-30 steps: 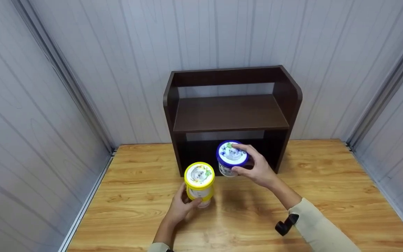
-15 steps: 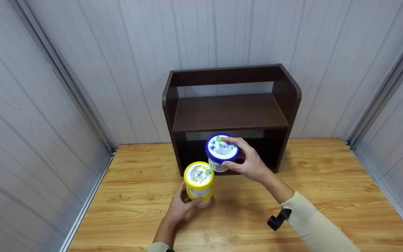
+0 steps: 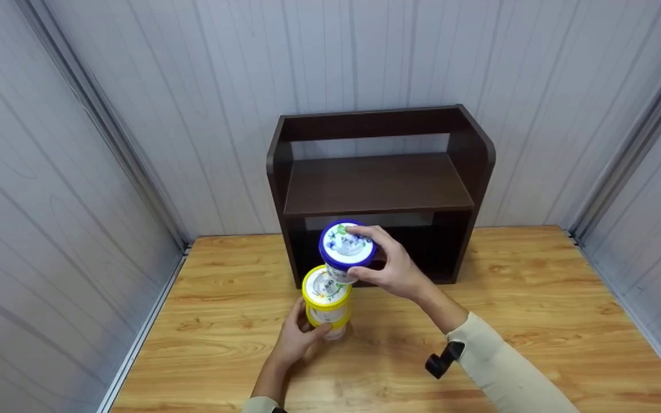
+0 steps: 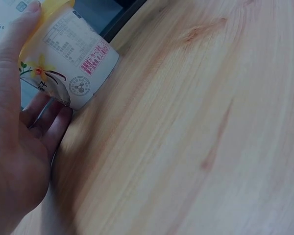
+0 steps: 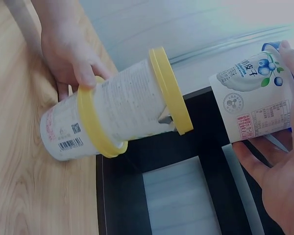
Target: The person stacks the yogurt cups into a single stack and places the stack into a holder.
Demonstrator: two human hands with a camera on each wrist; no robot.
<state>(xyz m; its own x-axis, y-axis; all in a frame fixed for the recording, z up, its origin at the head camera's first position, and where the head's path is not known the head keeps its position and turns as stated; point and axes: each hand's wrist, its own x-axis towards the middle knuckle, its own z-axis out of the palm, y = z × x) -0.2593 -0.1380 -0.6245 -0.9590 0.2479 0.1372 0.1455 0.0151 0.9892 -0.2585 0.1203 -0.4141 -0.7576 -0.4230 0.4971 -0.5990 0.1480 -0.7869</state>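
Two white tubs with yellow lids stand stacked on the wooden table: the upper tub sits on the lid of the lower tub. My left hand grips the lower tub, its thumb at the yellow lid and its fingers round the far side, as the left wrist view shows. My right hand holds a blue-lidded tub printed with blueberries, fingers and thumb at its lid and side. This tub hangs above the yellow stack, overlapping its top lid in the head view; a gap shows between them in the right wrist view.
A dark brown two-tier shelf stands behind the tubs against the panelled back wall. The wooden table spreads to both sides, with grey side walls at left and right. A black strap hangs at my right sleeve.
My right hand has carried the blue-lidded tub leftward, from beside the yellow stack to over it. The left hand and the yellow-lidded tubs have stayed in place.
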